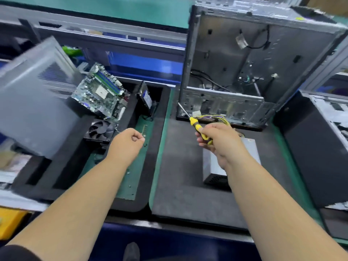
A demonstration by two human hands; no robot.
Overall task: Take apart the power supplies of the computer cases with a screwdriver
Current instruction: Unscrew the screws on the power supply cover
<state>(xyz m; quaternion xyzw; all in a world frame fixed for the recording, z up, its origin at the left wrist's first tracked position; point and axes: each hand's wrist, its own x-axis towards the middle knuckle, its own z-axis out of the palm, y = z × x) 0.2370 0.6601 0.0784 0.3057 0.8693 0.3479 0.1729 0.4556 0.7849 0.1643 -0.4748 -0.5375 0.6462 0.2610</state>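
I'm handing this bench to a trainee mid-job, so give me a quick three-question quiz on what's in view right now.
1. True or false: the right hand grips the yellow-and-black screwdriver.
2. Where does the power supply lie? A) inside the open computer case B) on the dark mat, under the right forearm C) on the motherboard
3. Fill in: the left hand is curled into a ____ and shows nothing held.

Key: 1 true; 2 B; 3 fist
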